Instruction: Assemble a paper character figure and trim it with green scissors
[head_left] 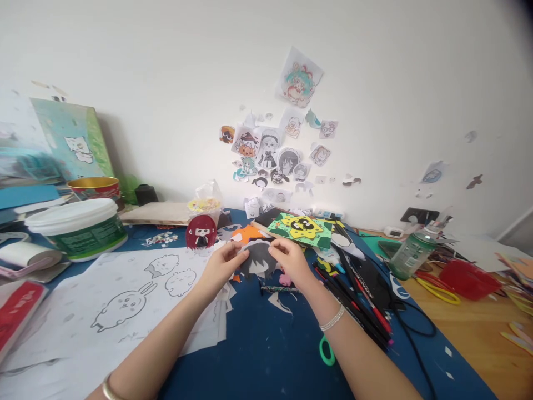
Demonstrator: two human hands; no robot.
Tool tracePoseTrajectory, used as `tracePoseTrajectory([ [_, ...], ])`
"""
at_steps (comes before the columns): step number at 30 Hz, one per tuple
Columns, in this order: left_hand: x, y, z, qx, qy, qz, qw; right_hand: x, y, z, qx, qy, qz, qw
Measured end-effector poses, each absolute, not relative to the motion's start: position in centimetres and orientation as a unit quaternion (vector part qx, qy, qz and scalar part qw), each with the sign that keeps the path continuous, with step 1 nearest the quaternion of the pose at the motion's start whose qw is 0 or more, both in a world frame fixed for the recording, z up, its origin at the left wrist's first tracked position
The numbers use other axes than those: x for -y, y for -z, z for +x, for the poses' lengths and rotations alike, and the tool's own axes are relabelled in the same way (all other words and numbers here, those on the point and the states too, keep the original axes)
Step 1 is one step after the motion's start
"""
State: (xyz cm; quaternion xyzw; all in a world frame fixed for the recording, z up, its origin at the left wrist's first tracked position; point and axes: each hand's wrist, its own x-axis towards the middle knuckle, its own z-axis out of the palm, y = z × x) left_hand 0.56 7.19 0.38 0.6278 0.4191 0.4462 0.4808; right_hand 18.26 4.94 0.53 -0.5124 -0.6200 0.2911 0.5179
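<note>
A grey paper cutout [259, 256], shaped like a head of dark hair with a pale scalloped edge on top, is held up over the blue table mat. My left hand [225, 265] pinches its left edge between thumb and fingers. At the opposite edge, my right hand [291, 261] grips it the same way. Behind the cutout lie orange paper pieces [246, 233] and a green card with a yellow cartoon figure [300, 229]. A round red-haired paper figure [200, 232] stands to the left.
Sheets with line drawings [125, 305] cover the left side. Several black markers [353, 303] lie at right, near green scissor handles [327, 351]. A white tub [79, 230] stands at left, a bottle holding tools [412, 253] at right. Paper cutouts [289, 161] hang on the wall.
</note>
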Motion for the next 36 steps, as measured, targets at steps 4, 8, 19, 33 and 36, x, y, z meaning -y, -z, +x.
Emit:
tracePoseTrajectory([
  [4, -7.1, -0.4, 0.5, -0.414, -0.452, 0.619, 0.492, -4.7, -0.7, 17.9, 0.609, -0.317, -0.512, 0.516],
  [8, -7.0, -0.4, 0.6, -0.407, -0.459, 0.613, 0.499, -4.7, -0.8, 17.7, 0.61, -0.325, -0.507, 0.515],
  [19, -6.4, -0.7, 0.8, -0.399, -0.437, 0.624, 0.51, -4.7, -0.3, 17.6, 0.659, -0.293, -0.493, 0.487],
  [33, -6.9, 0.2, 0.7, -0.388, -0.418, 0.733, 0.37, -4.0, -0.6, 16.9, 0.674, -0.271, -0.502, 0.47],
  [36, -6.7, -0.1, 0.8, -0.38, -0.409, 0.753, 0.347, -3.8, -0.8, 16.8, 0.688, -0.263, -0.491, 0.465],
])
